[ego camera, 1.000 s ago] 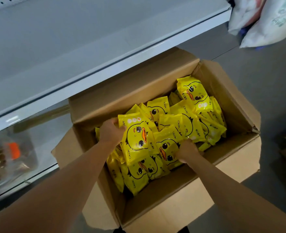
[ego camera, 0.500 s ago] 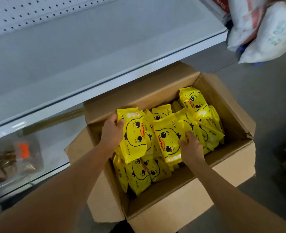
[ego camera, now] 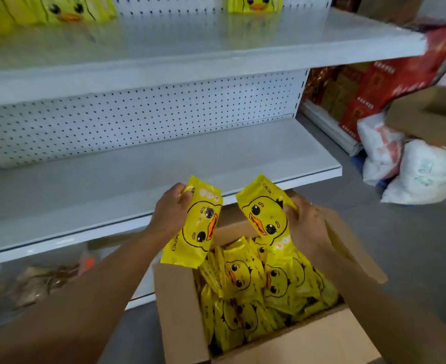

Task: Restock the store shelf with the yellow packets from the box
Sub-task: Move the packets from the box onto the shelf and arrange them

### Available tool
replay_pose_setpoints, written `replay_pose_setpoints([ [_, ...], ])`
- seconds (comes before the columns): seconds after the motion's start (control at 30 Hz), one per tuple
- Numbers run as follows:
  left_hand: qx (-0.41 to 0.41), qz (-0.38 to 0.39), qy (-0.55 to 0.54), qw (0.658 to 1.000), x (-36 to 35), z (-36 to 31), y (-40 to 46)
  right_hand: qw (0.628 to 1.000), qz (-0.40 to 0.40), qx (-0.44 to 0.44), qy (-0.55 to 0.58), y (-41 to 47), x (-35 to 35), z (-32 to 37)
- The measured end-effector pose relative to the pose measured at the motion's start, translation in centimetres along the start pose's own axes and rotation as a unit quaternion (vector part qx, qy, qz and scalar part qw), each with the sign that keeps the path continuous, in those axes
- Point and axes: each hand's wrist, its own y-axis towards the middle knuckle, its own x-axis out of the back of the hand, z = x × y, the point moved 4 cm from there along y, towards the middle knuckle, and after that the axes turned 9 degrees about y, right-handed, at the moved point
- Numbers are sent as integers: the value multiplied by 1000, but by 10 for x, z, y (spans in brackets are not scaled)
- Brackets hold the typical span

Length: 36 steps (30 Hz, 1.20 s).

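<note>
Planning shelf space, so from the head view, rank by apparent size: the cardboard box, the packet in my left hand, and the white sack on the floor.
1. Brown cardboard box
2. White plastic sack, though farther away
3. Yellow duck-print packet in the left hand

A white metal shelf unit with a perforated back panel [ego camera: 143, 119] is seen across the far side. On its upper shelf [ego camera: 190, 46], yellow duck packets [ego camera: 59, 10] are stood at the far left, and one more duck packet [ego camera: 254, 3] is set further right. The middle shelf [ego camera: 111, 185] is shown as bare white sheet. On the grey floor [ego camera: 413, 245], an open cardboard box [ego camera: 179, 311] is placed near, and white bags [ego camera: 424, 174] are laid at the right.
</note>
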Motion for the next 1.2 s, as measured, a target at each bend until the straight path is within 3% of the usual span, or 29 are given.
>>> replay_pose_setpoints([
  [0.33,-13,-104,27,994,158,9,-13,983,-39,168,71,-6,18,162],
  [0.8,-89,-152,50,983,378,78,-24,954,-94,269,97,-37,-42,377],
  [1.2,-66,-197,76,975,494,113,-5,933,-59,351,51,26,-115,512],
])
